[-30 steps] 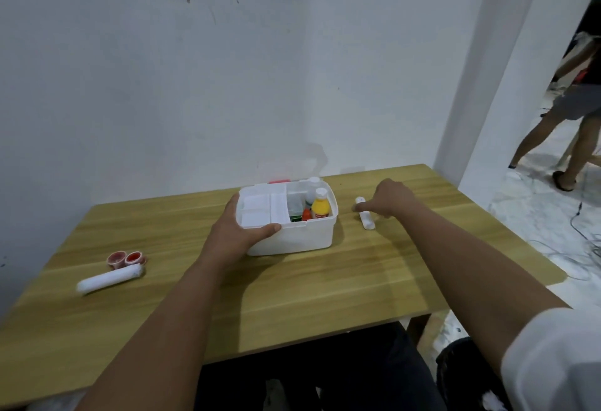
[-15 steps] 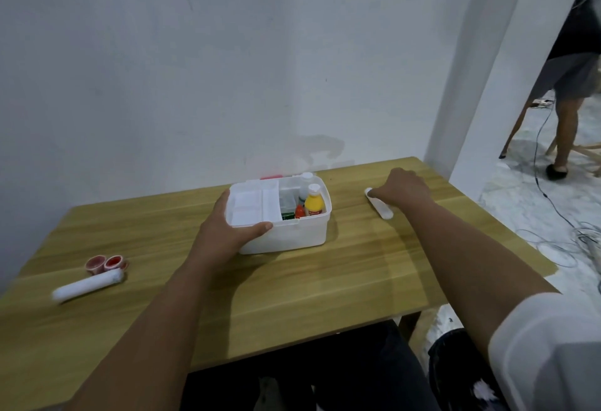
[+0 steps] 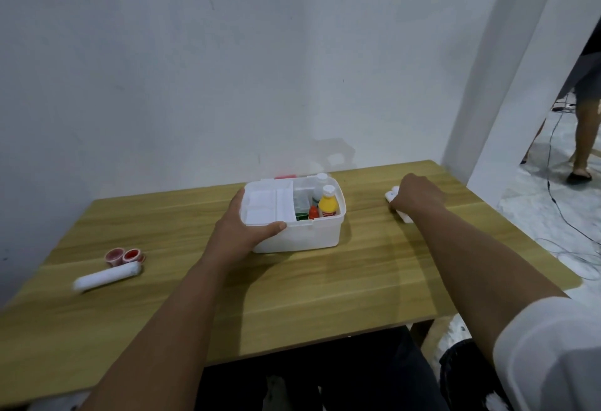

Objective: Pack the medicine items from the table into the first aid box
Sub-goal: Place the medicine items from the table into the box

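Note:
The white first aid box (image 3: 302,236) stands open at the middle of the wooden table (image 3: 325,280). Inside it are a yellow bottle (image 3: 328,204), a white bottle (image 3: 320,186), a small red bottle (image 3: 313,212) and a white tray insert (image 3: 265,205). My left hand (image 3: 242,228) grips the box's left near corner, thumb over the rim. My right hand (image 3: 414,197) is closed over a white roll (image 3: 392,196) lying on the table to the right of the box. At the left lie a longer white roll (image 3: 107,277) and two small red cups (image 3: 125,255).
A white wall runs right behind the table's far edge. A white pillar (image 3: 507,69) stands at the table's far right corner. Beyond it a person's legs (image 3: 585,137) and cables on the tiled floor are visible.
My right hand slid rightward with the white roll and now covers most of it. My left hand has stayed on the box. The view shifted slightly.

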